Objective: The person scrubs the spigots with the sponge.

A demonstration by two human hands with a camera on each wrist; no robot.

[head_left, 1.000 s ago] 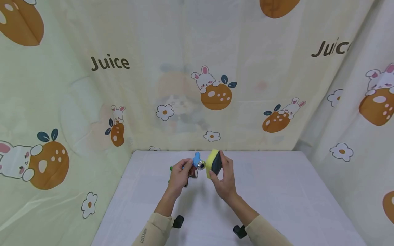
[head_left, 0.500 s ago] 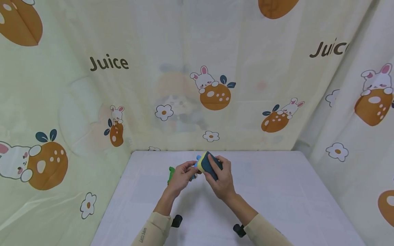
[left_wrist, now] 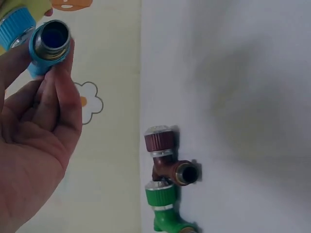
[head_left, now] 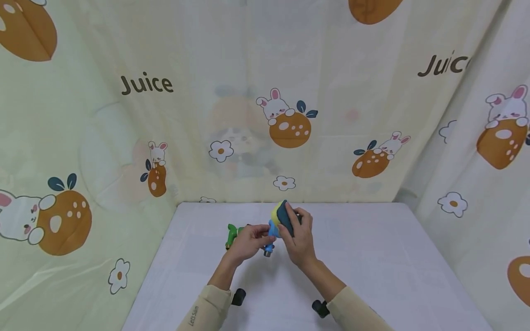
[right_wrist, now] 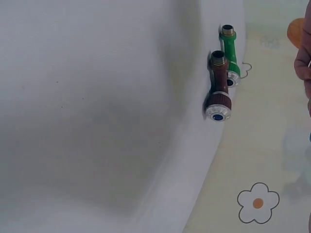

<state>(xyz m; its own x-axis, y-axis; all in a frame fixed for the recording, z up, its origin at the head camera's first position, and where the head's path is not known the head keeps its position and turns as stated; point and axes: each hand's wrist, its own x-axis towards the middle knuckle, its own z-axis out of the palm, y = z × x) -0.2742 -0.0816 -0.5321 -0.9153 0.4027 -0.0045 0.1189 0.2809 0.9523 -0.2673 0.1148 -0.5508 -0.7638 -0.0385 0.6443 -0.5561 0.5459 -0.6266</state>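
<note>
My left hand [head_left: 248, 242] pinches a blue angle valve [head_left: 269, 248] above the table. Its threaded metal end points down towards me in the head view; in the left wrist view, the blue ribbed knob [left_wrist: 17, 26] lies beyond the open pipe end. My right hand [head_left: 301, 242] grips a yellow sponge with a dark green scouring side [head_left: 285, 216]. The sponge's yellow side lies against the upper part of the valve and partly hides it. In the right wrist view only a strip of fingers [right_wrist: 304, 63] shows at the right edge.
A green angle valve [head_left: 230, 235] and a brown angle valve [right_wrist: 220, 77] lie side by side on the white table [head_left: 364, 266], left of the hands. Behind the table hangs a printed curtain [head_left: 331, 161]. Dark wrist mounts [head_left: 239, 297] sit at both cuffs.
The sponge, at first apart from the blue valve, has come against it. My left hand has turned the valve, and its threaded end now points down towards me. The sponge has tilted too.
</note>
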